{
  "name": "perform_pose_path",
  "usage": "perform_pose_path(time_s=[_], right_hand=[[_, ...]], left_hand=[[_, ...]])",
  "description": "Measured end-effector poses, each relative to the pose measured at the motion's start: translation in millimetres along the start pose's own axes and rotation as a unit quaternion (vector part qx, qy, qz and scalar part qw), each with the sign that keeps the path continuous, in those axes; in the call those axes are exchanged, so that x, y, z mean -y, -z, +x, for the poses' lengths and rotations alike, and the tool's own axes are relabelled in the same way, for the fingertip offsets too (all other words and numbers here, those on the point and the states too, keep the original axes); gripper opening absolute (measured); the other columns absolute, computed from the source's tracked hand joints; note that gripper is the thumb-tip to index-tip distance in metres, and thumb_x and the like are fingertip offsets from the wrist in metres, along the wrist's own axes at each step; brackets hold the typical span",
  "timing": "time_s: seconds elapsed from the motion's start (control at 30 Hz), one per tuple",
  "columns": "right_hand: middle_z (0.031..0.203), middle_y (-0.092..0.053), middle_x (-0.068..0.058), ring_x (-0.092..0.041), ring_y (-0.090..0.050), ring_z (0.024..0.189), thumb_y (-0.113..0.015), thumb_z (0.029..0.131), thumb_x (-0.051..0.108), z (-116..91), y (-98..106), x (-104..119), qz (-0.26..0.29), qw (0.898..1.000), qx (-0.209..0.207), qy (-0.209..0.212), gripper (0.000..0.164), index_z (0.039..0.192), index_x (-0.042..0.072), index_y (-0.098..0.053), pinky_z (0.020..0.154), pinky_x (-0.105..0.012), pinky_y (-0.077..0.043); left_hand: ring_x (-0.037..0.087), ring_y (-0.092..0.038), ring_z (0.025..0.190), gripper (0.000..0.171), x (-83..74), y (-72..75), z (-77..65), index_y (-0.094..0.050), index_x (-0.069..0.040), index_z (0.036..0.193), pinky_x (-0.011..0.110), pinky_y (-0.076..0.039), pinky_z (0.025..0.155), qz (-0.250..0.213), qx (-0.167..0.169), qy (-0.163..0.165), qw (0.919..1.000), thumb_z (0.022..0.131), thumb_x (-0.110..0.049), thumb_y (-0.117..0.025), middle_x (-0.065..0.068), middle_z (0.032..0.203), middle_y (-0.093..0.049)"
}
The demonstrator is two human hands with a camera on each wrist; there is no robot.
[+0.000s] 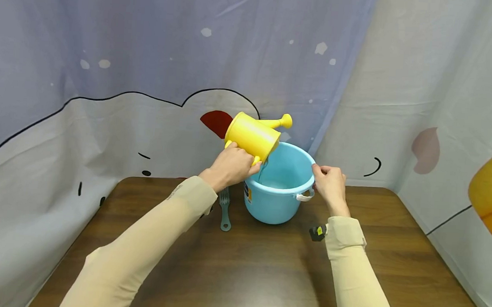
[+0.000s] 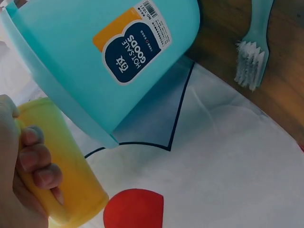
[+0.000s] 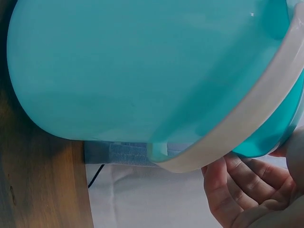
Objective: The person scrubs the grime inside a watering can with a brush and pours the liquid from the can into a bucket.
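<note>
My left hand point(image 1: 233, 166) grips the handle of a yellow watering can point(image 1: 250, 134), fingers curled round it in the left wrist view. The can is tipped over a light blue bucket point(image 1: 270, 207), its spout pointing right beyond the far rim. A thin stream of water point(image 1: 264, 170) runs from the can's lowered mouth into the bucket. On the right, my right hand point(image 1: 330, 184) pinches the bucket's rim between thumb and fingers. The bucket's white handle point(image 3: 242, 121) hangs down on its near side. A label point(image 2: 135, 42) shows on the bucket's left wall.
A grey-green brush point(image 1: 225, 218) with pale bristles lies on the wooden table point(image 1: 237, 276), left of the bucket. Behind the table hangs a printed cloth point(image 1: 150, 47), close to the bucket and the can. More cloth covers the sides.
</note>
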State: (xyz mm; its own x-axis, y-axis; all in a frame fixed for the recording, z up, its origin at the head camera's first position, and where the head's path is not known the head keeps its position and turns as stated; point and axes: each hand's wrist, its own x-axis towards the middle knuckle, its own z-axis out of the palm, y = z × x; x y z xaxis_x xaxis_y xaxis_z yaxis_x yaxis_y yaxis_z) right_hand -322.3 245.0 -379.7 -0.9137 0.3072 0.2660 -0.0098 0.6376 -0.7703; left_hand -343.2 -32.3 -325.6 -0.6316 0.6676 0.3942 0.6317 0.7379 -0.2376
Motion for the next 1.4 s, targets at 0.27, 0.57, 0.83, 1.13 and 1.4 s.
perform_pose_path(time_s=[0.27, 0.57, 0.83, 1.13, 1.4], right_hand=[[0.075, -0.07, -0.012, -0.036, -0.051, 0.1, -0.053, 0.099, 0.037, 1, 0, 0, -0.002, 1.0, -0.002, 0.002, 0.041, 0.098, 0.002, -0.075, 0.077, -0.04, -0.037], [0.076, -0.071, -0.011, -0.034, -0.055, 0.097, -0.054, 0.098, 0.038, 2, 1, 0, -0.009, 1.0, -0.006, 0.003, 0.04, 0.099, 0.003, -0.075, 0.073, -0.038, -0.038], [0.075, -0.07, -0.014, -0.032, -0.057, 0.09, -0.055, 0.098, 0.037, 2, 2, -1, -0.015, 1.0, -0.004, 0.009, 0.04, 0.097, 0.003, -0.075, 0.071, -0.037, -0.038], [0.076, -0.071, -0.016, -0.028, -0.062, 0.076, -0.055, 0.098, 0.036, 1, 6, -3, -0.026, 0.999, -0.012, 0.015, 0.039, 0.098, 0.003, -0.075, 0.064, -0.035, -0.04], [0.074, -0.07, -0.011, -0.026, -0.062, 0.072, -0.054, 0.099, 0.038, -1, 2, -2, -0.023, 0.999, -0.014, 0.019, 0.04, 0.096, 0.004, -0.075, 0.061, -0.034, -0.042]], left_hand=[[0.018, -0.049, 0.06, 0.045, -0.9, 0.0, 4.1, -0.05, -0.015, 0.06, 0.034, -0.038, 0.071, 0.016, 0.017, 0.0, 0.9997, 0.1, -0.036, -0.047, -0.001, 0.054, -0.043], [0.019, -0.05, 0.065, 0.045, -2.3, -0.3, 9.0, -0.05, -0.015, 0.061, 0.034, -0.038, 0.074, 0.037, 0.014, -0.013, 0.9991, 0.1, -0.037, -0.048, 0.0, 0.057, -0.046], [0.019, -0.052, 0.068, 0.046, -9.3, 2.2, 14.6, -0.053, -0.014, 0.062, 0.034, -0.038, 0.078, 0.066, 0.017, -0.026, 0.9973, 0.1, -0.039, -0.048, 0.001, 0.059, -0.049], [0.019, -0.053, 0.07, 0.046, -18.0, 5.6, 22.7, -0.056, -0.014, 0.063, 0.034, -0.037, 0.079, 0.095, 0.013, -0.046, 0.9943, 0.1, -0.04, -0.048, 0.0, 0.058, -0.05], [0.018, -0.052, 0.069, 0.044, -20.1, 8.3, 25.1, -0.059, -0.015, 0.064, 0.032, -0.035, 0.079, 0.171, 0.016, -0.054, 0.9836, 0.1, -0.039, -0.049, 0.0, 0.059, -0.053]])
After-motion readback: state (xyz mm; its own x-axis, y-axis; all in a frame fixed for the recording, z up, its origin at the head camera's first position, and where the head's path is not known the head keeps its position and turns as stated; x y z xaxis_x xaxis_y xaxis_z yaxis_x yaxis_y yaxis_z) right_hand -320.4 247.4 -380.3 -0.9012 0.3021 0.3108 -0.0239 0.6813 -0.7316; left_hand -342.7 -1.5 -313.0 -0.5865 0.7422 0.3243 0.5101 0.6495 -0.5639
